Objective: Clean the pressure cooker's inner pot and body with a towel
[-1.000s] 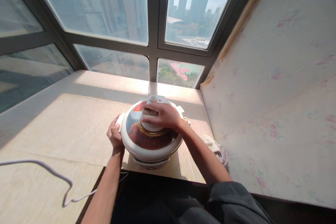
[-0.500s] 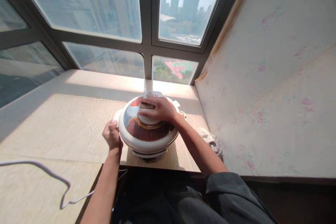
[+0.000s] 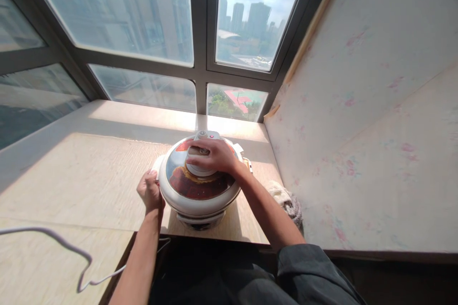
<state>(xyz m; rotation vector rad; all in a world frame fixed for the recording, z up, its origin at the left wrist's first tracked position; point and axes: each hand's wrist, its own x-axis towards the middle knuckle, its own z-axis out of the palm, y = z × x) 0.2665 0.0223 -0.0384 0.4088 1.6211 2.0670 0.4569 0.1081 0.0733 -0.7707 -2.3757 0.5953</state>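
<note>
Two bare hands are on one round cooker [image 3: 201, 206]. The right hand [image 3: 213, 155] is closed over the top handle [image 3: 196, 167], with its fingers and thumb bent around it. The left hand [image 3: 150, 190] grips the white side handle [image 3: 156, 167], its thumb lying on the upper face.

The cooker has a whitish body with a thick, rounded rim. Its lid [image 3: 201, 189] is glossy: dark red-brown in the near part, blue-grey where it shines at the left, orange-red at the far left, with a golden-brown band around the base of the top handle. Beyond the right hand one can see a round knob [image 3: 202, 133] and a small pink button [image 3: 212, 137]. The lower part of the body is in shadow, and its details I cannot tell.

The cooker stands upright at the near edge of the pale surface [image 3: 86, 181], just to the right of its inner corner. Near the right edge, beside the flowered wall [image 3: 358, 128], lies a crumpled cloth [image 3: 286, 200], cream and greyish. A light grey cord [image 3: 67, 245] bends across the near left part and passes behind the left forearm. Along the far edge rises the dark window frame [image 3: 201, 74].
</note>
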